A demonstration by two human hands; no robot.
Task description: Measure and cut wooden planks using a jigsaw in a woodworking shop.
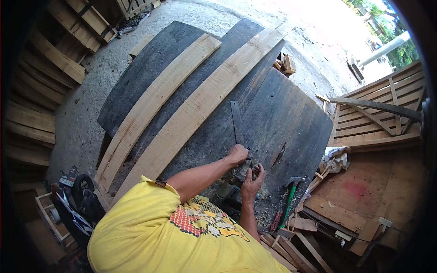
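My left hand (237, 155) is closed at the near end of a flat grey metal blade (236, 119). The blade lies on the dark wooden tabletop (291, 113) and has a hole near its far end; a small dark piece shows beside my fingertips. Just to the right and nearer is my right hand (253, 180), its thumb and fingers curved and apart. Nothing plain shows in it, though a small dark spot at its fingertips is too small to make out. Below my left forearm, a dark power tool (226, 190) is partly hidden by my arm and shirt.
Two long pale planks (157, 88) (214, 93) lie side by side across the table's left part. A green-handled hammer (290, 199) rests at the right edge, near wood shavings. Stacked boards (57, 57) line the left, a slatted wooden frame (378, 107) the right. A motorbike (75, 200) stands lower left.
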